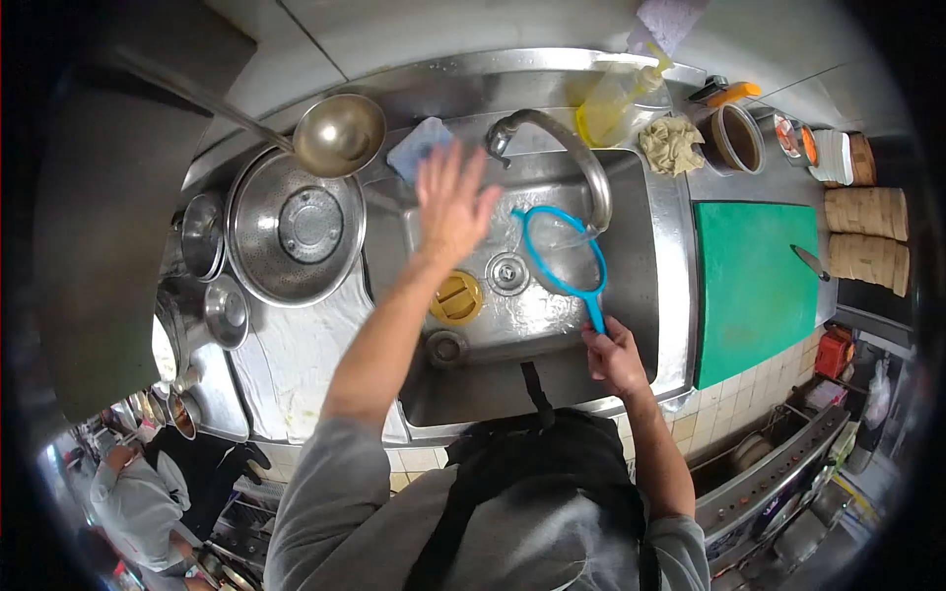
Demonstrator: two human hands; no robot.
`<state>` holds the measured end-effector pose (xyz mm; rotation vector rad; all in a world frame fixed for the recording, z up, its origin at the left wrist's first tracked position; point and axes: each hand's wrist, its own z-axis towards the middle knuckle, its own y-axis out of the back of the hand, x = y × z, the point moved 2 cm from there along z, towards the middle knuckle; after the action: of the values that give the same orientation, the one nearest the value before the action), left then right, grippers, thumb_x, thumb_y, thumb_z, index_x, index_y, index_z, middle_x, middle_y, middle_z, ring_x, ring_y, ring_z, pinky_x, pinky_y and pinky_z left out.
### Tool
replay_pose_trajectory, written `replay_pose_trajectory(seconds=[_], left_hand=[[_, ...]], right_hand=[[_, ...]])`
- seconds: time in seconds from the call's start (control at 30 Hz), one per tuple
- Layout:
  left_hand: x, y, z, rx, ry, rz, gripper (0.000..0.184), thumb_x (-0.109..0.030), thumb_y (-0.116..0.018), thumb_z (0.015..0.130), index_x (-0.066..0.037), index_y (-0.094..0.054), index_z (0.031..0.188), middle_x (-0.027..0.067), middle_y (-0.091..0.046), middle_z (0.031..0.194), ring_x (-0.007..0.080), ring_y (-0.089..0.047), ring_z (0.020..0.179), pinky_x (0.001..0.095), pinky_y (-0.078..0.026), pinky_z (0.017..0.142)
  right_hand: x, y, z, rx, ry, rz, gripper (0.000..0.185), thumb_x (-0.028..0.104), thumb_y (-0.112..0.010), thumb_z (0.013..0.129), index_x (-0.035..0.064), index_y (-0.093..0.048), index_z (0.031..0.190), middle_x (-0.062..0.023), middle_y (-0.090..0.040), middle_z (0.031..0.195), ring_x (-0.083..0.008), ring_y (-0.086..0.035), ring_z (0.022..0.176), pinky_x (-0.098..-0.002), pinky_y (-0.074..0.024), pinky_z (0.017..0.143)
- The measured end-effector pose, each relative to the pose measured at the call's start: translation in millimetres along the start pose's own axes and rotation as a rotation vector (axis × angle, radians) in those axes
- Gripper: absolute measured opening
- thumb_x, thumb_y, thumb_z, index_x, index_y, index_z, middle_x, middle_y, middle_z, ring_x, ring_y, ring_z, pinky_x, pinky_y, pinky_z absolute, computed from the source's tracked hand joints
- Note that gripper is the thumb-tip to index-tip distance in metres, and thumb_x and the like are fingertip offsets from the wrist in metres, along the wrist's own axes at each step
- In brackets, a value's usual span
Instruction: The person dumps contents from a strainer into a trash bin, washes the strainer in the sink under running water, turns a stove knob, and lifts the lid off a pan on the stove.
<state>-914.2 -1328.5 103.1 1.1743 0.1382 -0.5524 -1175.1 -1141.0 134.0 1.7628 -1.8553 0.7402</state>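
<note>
My right hand (616, 357) is wrapped round the handle of a blue-rimmed strainer (597, 311), which is over the steel sink (631, 325). Water from the curved faucet (599, 187) runs onto the strainer. My left hand (453, 202) reaches over the sink's back left, fingers spread and holding nothing. Just beyond its fingertips lies a light-blue cloth (416, 148) on the sink's back ledge; I cannot tell whether they touch. A yellow round drain piece (456, 297) sits in the basin beside the metal drain (507, 273).
On the left are a large perforated colander (266, 241), a ladle (340, 136) and a white towel (296, 355). A green cutting board (759, 286) with a knife (810, 262) lies right. Behind stand a yellow spray bottle (606, 108) and crumpled cloth (671, 146). Another person (143, 502) stands lower left.
</note>
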Motion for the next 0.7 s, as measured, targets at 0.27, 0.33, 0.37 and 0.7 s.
replay_pose_trajectory(seconds=[0.27,0.33,0.37,0.7], left_hand=[[-97,-55,-41,0.266,0.157,-0.654,0.051,-0.035,-0.055,0.095,-0.008,-0.049,0.138,0.0226,-0.043,0.143,0.0439,-0.037,0.134,0.0519,-0.027,0.113],[-104,-53,-26,0.278,0.105,-0.618,0.049,-0.034,-0.056,0.094,-0.009,-0.051,0.136,0.0231,-0.045,0.141,0.0443,-0.038,0.132,0.0498,-0.029,0.112],[-107,-53,-21,0.397,0.025,-0.517,0.047,-0.035,-0.057,0.094,-0.009,-0.054,0.133,0.0199,-0.048,0.139,0.0425,-0.04,0.131,0.0509,-0.03,0.112],[-91,-34,7,0.467,-0.339,-0.784,0.027,-0.031,-0.061,0.09,-0.011,-0.069,0.106,0.0108,-0.065,0.116,0.0309,-0.061,0.106,0.0423,-0.047,0.094]], right_hand=[[-10,-23,-5,0.277,-0.327,0.843,0.014,0.013,-0.051,0.093,0.0052,-0.052,0.104,0.0019,-0.037,0.065,-0.0067,-0.028,0.039,-0.0238,-0.0219,0.035],[-4,-36,-10,0.275,-0.377,0.75,0.014,0.013,-0.05,0.093,0.005,-0.052,0.105,0.0015,-0.037,0.065,-0.0068,-0.029,0.039,-0.0234,-0.0222,0.035],[-2,-42,-9,0.263,-0.356,0.591,0.014,0.012,-0.049,0.093,0.0048,-0.052,0.105,0.0014,-0.038,0.066,-0.0069,-0.029,0.04,-0.0234,-0.0226,0.035],[13,-27,-17,0.354,-0.313,0.531,0.014,0.01,-0.05,0.094,0.0051,-0.053,0.107,0.0024,-0.039,0.064,-0.0051,-0.027,0.037,-0.023,-0.0202,0.032]])
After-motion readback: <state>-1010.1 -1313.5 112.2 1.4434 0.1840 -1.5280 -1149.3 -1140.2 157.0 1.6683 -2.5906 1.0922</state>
